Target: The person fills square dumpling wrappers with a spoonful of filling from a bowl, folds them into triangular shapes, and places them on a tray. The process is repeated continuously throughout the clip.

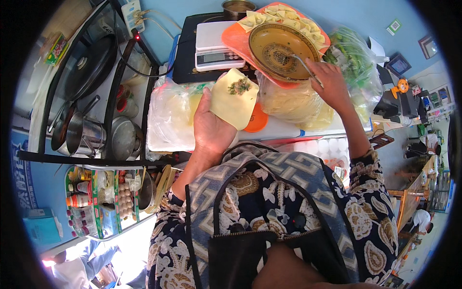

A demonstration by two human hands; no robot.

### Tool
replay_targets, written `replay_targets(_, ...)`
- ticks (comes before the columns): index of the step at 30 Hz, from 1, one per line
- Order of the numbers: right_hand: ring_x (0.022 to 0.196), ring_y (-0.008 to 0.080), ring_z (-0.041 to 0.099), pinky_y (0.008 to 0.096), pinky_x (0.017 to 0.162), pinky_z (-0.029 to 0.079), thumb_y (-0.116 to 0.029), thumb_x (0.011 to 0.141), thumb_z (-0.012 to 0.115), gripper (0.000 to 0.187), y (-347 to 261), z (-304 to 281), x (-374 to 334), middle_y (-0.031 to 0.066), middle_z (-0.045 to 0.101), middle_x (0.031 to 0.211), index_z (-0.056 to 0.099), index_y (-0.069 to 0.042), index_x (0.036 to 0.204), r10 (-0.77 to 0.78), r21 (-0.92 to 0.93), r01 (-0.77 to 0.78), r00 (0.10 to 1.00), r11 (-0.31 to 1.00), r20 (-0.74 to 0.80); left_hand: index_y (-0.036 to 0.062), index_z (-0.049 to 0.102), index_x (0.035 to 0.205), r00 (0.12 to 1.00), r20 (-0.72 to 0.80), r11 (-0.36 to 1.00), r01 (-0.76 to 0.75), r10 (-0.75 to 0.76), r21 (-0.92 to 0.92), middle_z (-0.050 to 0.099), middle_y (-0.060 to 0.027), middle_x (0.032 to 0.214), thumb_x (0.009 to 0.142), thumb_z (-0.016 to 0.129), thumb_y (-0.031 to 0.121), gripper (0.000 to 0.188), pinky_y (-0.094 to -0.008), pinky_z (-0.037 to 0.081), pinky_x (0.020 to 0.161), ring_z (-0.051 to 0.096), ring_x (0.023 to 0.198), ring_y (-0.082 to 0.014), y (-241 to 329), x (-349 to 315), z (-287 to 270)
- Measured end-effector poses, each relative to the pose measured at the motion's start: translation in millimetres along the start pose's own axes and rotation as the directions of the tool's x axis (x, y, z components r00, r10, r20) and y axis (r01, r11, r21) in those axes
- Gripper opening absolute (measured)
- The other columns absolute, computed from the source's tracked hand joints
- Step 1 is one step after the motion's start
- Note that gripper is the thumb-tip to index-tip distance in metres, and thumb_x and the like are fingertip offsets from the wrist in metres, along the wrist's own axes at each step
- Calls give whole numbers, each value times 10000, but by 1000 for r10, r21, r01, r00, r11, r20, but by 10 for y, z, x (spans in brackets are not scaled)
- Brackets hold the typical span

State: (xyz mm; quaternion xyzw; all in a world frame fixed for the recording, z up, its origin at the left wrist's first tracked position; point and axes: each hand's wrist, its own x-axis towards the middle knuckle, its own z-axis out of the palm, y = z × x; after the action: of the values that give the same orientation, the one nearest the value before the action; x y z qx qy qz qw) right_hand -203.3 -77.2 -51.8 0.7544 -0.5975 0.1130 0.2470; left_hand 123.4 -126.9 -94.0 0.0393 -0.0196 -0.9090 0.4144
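Note:
On the open palm of my left hand lies a square yellow wonton wrapper. A small lump of green-flecked filling rests near its far right corner. My right hand is closed round the handle of a metal spoon, whose tip reaches into a brown patterned bowl. Little is left in the bowl beyond a thin smear. It stands on an orange tray, where several folded wontons sit along the far edge.
A white kitchen scale stands left of the tray. Bagged wrappers and a bag of greens lie around it. A black shelf with pots is on the left. An egg tray sits near my right arm.

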Motion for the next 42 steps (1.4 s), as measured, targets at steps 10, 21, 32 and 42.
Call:
replay_targets(10, 870, 138, 627, 298, 817, 503, -264, 958, 560, 292, -1629, 301, 177, 57, 654, 964, 630, -27, 1114, 192, 715, -464, 753, -523, 629, 95, 405, 1408, 997, -71, 994, -2, 9, 111, 452, -108, 1423, 1028, 294, 423, 514, -470, 312, 1118, 428, 1312, -305, 55, -148, -83)
replay_targets(21, 759, 166, 591, 306, 739, 475, -155, 880, 671, 128, -1899, 487, 188, 13, 644, 819, 686, -43, 941, 367, 865, -450, 784, -221, 501, 52, 402, 1389, 989, -141, 996, 48, -37, 78, 472, -135, 1390, 1036, 251, 418, 531, -462, 334, 1097, 452, 1274, -307, 55, -383, -469)
replay_targets(32, 861, 206, 546, 353, 745, 420, -184, 732, 735, 274, -2241, 203, 142, 14, 574, 890, 697, -113, 994, -232, 349, 260, 965, 900, -120, 60, 434, 1326, 988, -154, 993, -7, 26, 122, 540, -122, 1268, 1039, 258, 384, 467, -447, 355, 1049, 503, 1176, -279, 114, -522, -537)
replay_targets(42, 899, 221, 516, 371, 794, 407, -304, 799, 687, 328, -2244, 104, 174, 7, 558, 928, 692, -145, 1085, -214, 384, 232, 973, 894, -89, 65, 410, 1344, 995, -96, 985, 4, 12, 170, 521, -115, 1294, 1041, 254, 361, 451, -441, 388, 1030, 499, 1181, -259, 165, -590, -476)
